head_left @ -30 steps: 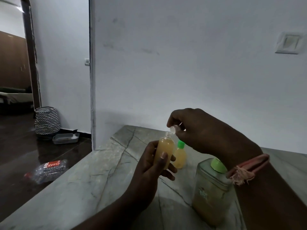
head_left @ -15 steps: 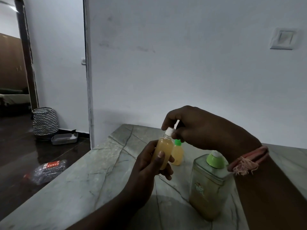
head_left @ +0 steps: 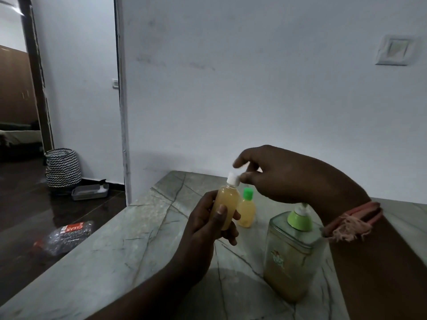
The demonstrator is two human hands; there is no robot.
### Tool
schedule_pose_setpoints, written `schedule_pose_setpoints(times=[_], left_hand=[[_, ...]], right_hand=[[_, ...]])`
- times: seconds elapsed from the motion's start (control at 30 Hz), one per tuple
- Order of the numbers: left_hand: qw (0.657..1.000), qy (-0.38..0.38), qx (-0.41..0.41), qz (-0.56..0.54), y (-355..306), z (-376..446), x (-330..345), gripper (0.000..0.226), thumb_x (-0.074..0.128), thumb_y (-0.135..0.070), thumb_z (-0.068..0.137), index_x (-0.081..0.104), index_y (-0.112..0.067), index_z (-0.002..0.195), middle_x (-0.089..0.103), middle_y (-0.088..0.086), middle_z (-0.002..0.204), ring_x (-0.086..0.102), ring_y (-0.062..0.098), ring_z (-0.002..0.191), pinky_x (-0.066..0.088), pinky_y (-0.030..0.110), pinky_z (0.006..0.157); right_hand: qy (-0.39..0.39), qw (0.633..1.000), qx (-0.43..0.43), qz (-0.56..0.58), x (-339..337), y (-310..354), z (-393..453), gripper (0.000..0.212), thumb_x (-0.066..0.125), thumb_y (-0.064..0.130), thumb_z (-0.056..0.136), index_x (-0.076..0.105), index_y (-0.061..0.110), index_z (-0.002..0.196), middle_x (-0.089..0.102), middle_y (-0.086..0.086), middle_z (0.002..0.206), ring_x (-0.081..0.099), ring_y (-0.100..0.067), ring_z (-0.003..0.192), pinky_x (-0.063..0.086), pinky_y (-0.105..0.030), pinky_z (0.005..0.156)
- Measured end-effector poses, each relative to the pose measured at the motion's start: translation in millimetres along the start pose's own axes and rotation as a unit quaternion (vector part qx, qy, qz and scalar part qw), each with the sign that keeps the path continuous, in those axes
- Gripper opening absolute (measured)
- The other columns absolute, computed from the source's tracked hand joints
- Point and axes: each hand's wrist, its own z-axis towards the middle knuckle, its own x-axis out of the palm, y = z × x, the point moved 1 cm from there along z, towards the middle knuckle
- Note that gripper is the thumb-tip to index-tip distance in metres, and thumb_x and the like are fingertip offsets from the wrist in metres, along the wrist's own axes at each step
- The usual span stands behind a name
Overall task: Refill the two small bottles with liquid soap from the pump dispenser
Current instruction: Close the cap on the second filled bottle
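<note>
Holding the white-capped bottle (head_left: 225, 207) upright above the counter (head_left: 111, 245), left hand (head_left: 205, 229) wrapped round its amber-filled body — white cap (head_left: 233, 179) on. Right hand (head_left: 279, 174) hovers just beside the cap, fingers loose, grip on nothing. Green-capped bottle (head_left: 246, 210) stands behind, nr the pump dispenser (head_left: 291, 255) — clear, roughly half full.

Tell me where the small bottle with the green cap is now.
The small bottle with the green cap stands on the marble counter near the middle of the head view, just behind the white-capped bottle, left of the pump dispenser.
</note>
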Motion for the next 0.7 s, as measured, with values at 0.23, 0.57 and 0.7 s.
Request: schedule_pose_setpoints(times=[0.23, 0.57, 0.7], left_hand=[[1.0, -0.002, -0.007, 0.007, -1, 0, 0, 0.02, 0.057, -0.04, 0.091, 0.066, -0.045, 0.108, 0.071, 0.007, 0.095, 0.064, 0.025, 0.072, 0.057, 0.035, 0.063], [1.0, 0.003, -0.004, 0.004, 1, 0, 0, 0.027, 0.049, -0.031, 0.094, 0.068, -0.043, 0.108, 0.071, 0.007, 0.095, 0.064, 0.026, 0.072, 0.055, 0.035, 0.063], [1.0, 0.011, -0.011, -0.006, 2, 1, 1, 0.022, 0.054, -0.035, 0.094, 0.068, -0.042, 0.11, 0.071, 0.007, 0.095, 0.064, 0.025, 0.072, 0.055, 0.034, 0.062]], right_hand=[[-0.05, 0.998, 0.029, -0.009, 4, 2, 3, 0.056, 0.059, 0.065, 0.085, 0.076, 0.012, 0.08, 0.073, -0.006, 0.07, 0.071, -0.022, 0.064, 0.059, -0.038, 0.065], [-0.054, 0.998, 0.01, 0.034, 14, 2, 11, 0.032, 0.064, 0.045, 0.093, 0.073, 0.017, 0.08, 0.069, 0.002, 0.069, 0.061, -0.004, 0.046, 0.051, -0.026, 0.051], [0.007, 0.998, 0.005, 0.07, 15, 0, 9, 0.025, 0.057, 0.042, 0.098, 0.068, 0.021, 0.107, 0.069, 0.004, 0.08, 0.068, -0.014, 0.055, 0.056, -0.033, 0.058]])
